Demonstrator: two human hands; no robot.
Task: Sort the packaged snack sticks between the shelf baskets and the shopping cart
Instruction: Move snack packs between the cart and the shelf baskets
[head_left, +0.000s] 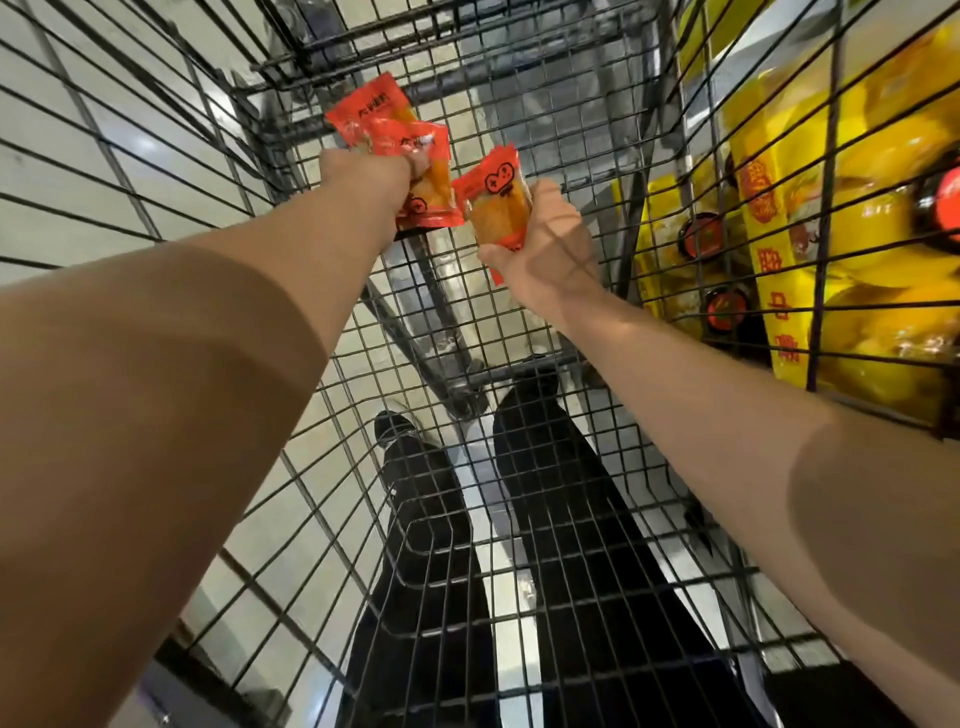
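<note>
The view looks straight down into a shopping cart (519, 395) of dark metal wire. Its bottom is a fine square grid and its side walls are wider bars that rise at 9 and at 3 o'clock. Through the grid the floor (93, 156) shows, pale smooth tiles with some shine, and also the person's dark trousers (571, 519) and one dark shoe (395, 428) toward 6 o'clock. Behind the cart wall at 3 o'clock stand large yellow packages (841, 234), glossy plastic with red print and round red marks.

Both bare forearms reach into the cart toward 12 o'clock. The left hand (363, 174) is above the far part of the cart, and its fingers grip a bunch of snack packs (400, 150); how many is hard to tell, at least three. They are flat pouches of shiny red-orange film with a clear part that shows yellow content. They spread like a fan, with long axes between 11 and 5 o'clock.

The right hand (550, 244) is just beside it, at its 4 o'clock. Its fingers are curled around one single pack (496, 200) of the same kind, rectangular, with the long axis running about 11 to 5 o'clock, the red top end with a dark heart-like mark pointing away from the person.
</note>
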